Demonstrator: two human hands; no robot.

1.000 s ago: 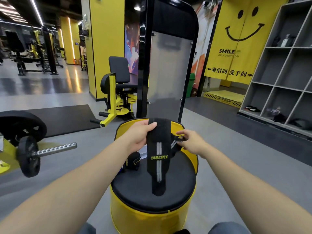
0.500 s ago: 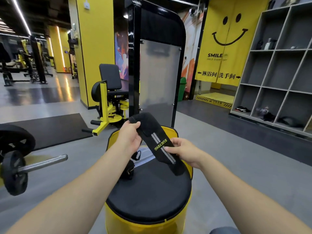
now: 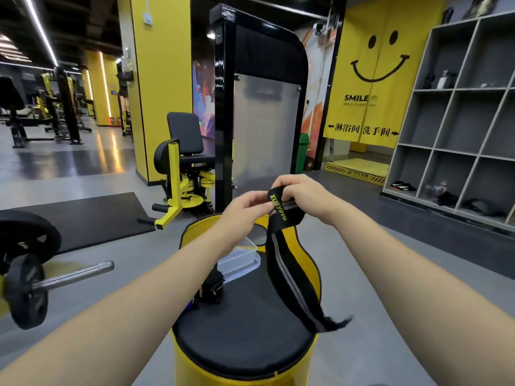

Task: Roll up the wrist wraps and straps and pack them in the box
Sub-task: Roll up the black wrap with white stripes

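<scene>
Item: wrap (image 3: 289, 263), black, held at its top end above the stool (image 3: 242, 335); tail hangs to 5 o'clock. Your left hand (image 3: 245, 208) and right hand (image 3: 302, 192) both pinch that end. Box (image 3: 241, 259) at 12 o'clock, roll (image 3: 212, 286) beside it. Risk: uneven tension would probably let your roll skew or loosen.

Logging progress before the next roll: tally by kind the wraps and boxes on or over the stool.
Unrolled wrist wrap, held at its top by left hand and right hand: 1
Rolled wrap on the stool: 1
Clear plastic box: 1
Total: 3
</scene>
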